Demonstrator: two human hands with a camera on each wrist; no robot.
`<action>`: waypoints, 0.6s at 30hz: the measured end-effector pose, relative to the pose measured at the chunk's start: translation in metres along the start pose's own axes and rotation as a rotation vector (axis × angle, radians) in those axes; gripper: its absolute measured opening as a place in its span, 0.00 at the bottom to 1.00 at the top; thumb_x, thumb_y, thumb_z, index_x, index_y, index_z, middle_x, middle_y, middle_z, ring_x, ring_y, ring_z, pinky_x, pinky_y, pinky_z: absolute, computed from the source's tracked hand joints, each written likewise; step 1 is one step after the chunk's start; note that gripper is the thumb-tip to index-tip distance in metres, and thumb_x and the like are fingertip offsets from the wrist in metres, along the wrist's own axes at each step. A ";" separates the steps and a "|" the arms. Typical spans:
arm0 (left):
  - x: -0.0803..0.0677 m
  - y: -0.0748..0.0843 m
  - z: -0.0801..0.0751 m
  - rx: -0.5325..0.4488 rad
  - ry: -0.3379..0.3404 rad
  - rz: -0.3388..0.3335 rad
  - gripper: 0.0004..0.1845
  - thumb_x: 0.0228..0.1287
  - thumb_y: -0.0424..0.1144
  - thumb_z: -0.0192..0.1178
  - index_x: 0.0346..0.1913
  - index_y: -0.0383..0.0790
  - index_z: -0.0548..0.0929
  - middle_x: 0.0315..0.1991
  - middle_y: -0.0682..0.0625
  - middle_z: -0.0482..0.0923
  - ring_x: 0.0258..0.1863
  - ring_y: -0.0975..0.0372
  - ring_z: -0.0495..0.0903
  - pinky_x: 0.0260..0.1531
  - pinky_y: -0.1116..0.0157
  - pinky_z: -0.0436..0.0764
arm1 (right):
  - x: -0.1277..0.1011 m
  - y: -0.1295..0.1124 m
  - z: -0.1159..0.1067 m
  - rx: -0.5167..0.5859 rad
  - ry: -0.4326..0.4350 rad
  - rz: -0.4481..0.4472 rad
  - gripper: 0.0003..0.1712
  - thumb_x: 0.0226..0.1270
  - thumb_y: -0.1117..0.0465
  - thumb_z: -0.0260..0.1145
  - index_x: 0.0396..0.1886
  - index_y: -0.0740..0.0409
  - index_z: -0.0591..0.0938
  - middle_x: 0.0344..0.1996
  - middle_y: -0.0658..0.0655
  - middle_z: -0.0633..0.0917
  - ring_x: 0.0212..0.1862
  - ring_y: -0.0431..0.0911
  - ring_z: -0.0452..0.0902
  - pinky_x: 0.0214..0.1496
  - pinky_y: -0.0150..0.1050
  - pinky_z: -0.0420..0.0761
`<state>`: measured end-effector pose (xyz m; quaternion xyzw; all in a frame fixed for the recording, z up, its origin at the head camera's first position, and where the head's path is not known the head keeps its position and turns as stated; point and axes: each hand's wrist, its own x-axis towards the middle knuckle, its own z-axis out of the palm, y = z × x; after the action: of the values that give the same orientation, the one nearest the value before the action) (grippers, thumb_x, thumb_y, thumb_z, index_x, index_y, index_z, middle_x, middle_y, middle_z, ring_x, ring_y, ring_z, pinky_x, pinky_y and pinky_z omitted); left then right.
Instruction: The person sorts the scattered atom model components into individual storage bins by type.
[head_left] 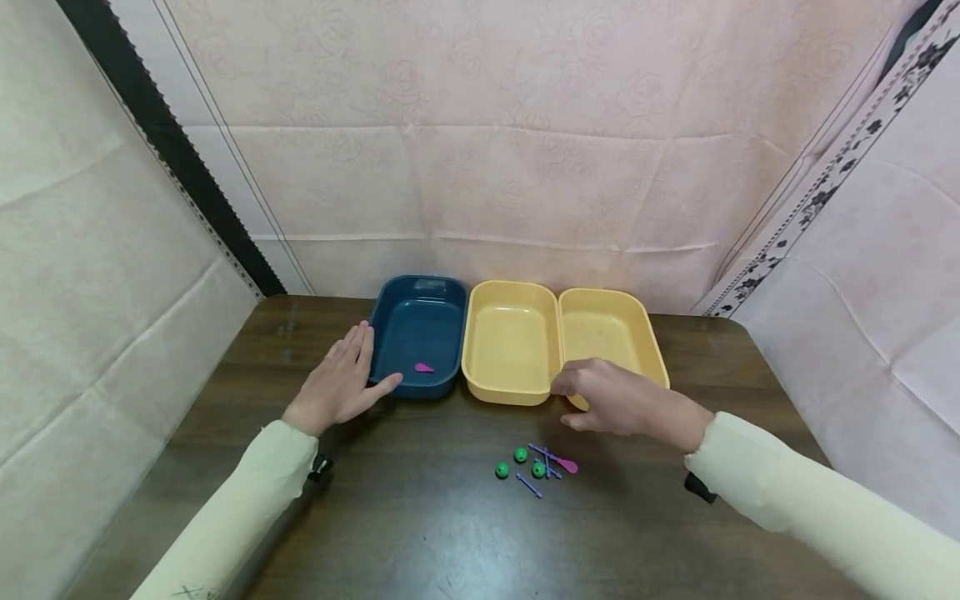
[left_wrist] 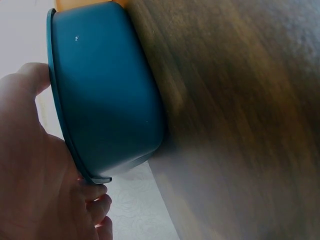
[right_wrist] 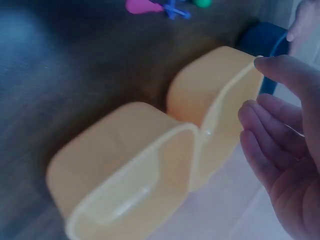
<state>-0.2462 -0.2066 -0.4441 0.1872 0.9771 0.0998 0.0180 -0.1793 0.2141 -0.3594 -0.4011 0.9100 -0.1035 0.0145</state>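
My left hand [head_left: 341, 379] rests with straight fingers at the left rim of the dark blue bin [head_left: 408, 312]; its thumb lies at the near corner. Inside that bin is a small pink teardrop-shaped piece [head_left: 424, 367]. Over the front of the two yellow bins hovers my right hand [head_left: 622, 398], its fingers loosely bent and nothing visible between them. In the right wrist view its fingertips [right_wrist: 248, 112] overlap the middle yellow bin [right_wrist: 210, 75]. Nearer on the table lie green beads [head_left: 502, 471], several thin purple sticks [head_left: 528, 486] and another pink teardrop piece [head_left: 567, 466].
The middle yellow bin [head_left: 513, 333] stands between the blue bin and the right yellow bin [head_left: 607, 325], all three in a row at the back of the brown wooden table [head_left: 420, 517]. Pale cloth [head_left: 487, 183] hangs behind and at both sides.
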 end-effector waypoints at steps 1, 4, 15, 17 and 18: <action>0.000 0.000 0.000 0.000 0.002 0.000 0.57 0.76 0.72 0.45 0.84 0.27 0.44 0.87 0.33 0.40 0.86 0.37 0.44 0.84 0.41 0.51 | -0.003 0.001 0.003 0.009 -0.003 0.004 0.08 0.62 0.62 0.78 0.39 0.56 0.87 0.34 0.47 0.85 0.38 0.38 0.79 0.41 0.35 0.85; 0.000 0.000 0.000 0.001 0.008 0.002 0.57 0.76 0.72 0.45 0.84 0.27 0.44 0.87 0.33 0.41 0.86 0.37 0.45 0.84 0.41 0.51 | -0.011 0.003 0.012 0.029 -0.023 0.022 0.08 0.61 0.62 0.79 0.37 0.54 0.87 0.32 0.46 0.82 0.36 0.38 0.77 0.39 0.33 0.82; 0.002 -0.002 0.002 0.003 -0.005 0.007 0.56 0.76 0.71 0.45 0.84 0.25 0.44 0.86 0.31 0.40 0.85 0.36 0.45 0.84 0.40 0.50 | -0.030 0.008 0.046 0.094 -0.087 0.054 0.15 0.61 0.61 0.80 0.46 0.63 0.89 0.40 0.56 0.91 0.41 0.42 0.86 0.45 0.39 0.89; 0.002 -0.001 0.002 0.004 -0.007 0.007 0.56 0.77 0.71 0.45 0.84 0.25 0.44 0.86 0.31 0.40 0.85 0.36 0.45 0.84 0.40 0.49 | -0.031 0.008 0.052 0.106 -0.089 0.057 0.14 0.61 0.62 0.79 0.45 0.62 0.89 0.39 0.55 0.91 0.41 0.41 0.85 0.44 0.38 0.88; 0.002 -0.001 0.002 0.005 -0.009 0.007 0.56 0.77 0.71 0.45 0.84 0.25 0.44 0.86 0.31 0.40 0.85 0.36 0.45 0.84 0.40 0.49 | -0.032 0.008 0.054 0.113 -0.092 0.063 0.14 0.61 0.62 0.79 0.45 0.62 0.89 0.39 0.55 0.91 0.40 0.40 0.85 0.44 0.37 0.88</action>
<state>-0.2488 -0.2066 -0.4459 0.1912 0.9766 0.0964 0.0214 -0.1572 0.2330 -0.4159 -0.3750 0.9133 -0.1358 0.0821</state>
